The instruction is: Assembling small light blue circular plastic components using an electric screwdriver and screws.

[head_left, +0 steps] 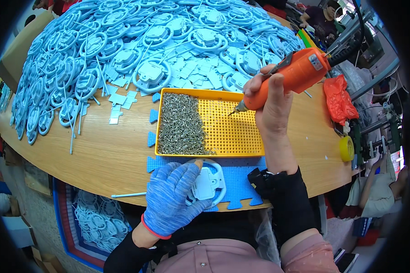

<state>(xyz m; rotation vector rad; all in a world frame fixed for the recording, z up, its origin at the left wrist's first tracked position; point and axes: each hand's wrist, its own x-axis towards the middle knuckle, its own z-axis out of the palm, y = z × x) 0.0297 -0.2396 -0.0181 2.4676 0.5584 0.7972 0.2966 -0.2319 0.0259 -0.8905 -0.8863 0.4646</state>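
My left hand (169, 193), in a blue knit glove with a red cuff, grips a light-blue plastic ring-shaped part (207, 183) with a flat cover in its middle. The part rests on a blue foam mat (239, 175) at the table's near edge. In my bare right hand (275, 109) is an orange electric screwdriver (300, 70), tilted so that its bit points down and left. That tip hangs over the right half of a yellow perforated tray (232, 93). Small metal screws (181, 125) fill the tray's left half. Whether the bit carries a screw cannot be made out.
A large heap of light-blue ring parts (152, 75) covers the table's far side, with loose flat covers (118, 100) before it. An orange-red plastic bag (339, 100) and yellow tape roll (346, 149) lie right. Below left, a bin (61, 214) holds more parts. People sit beyond.
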